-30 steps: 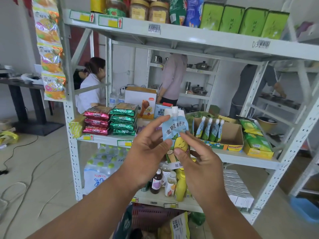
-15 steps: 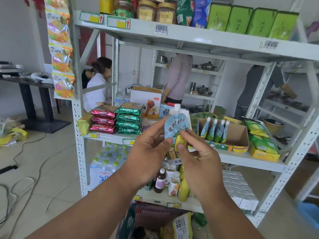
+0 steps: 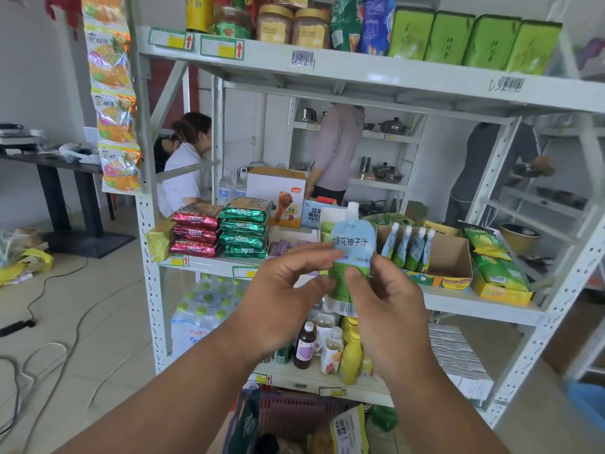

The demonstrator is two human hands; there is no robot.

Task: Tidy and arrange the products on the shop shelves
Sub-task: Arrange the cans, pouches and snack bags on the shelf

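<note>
Holding a juice pouch (image 3: 352,247) upright between both hands at frame centre, spout at 12 o'clock. Left hand (image 3: 281,296) pinches its left edge, right hand (image 3: 389,306) pinches the lower front. Open carton (image 3: 455,257) with matching pouches (image 3: 407,249) sits on the middle shelf (image 3: 474,303) at 2 o'clock; right hand nearer, likely places it there.

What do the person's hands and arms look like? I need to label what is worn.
Both the left hand and the right hand are bare: no gloves, rings, watch or bands show. Both forearms are bare too, with no sleeves in view.
</note>
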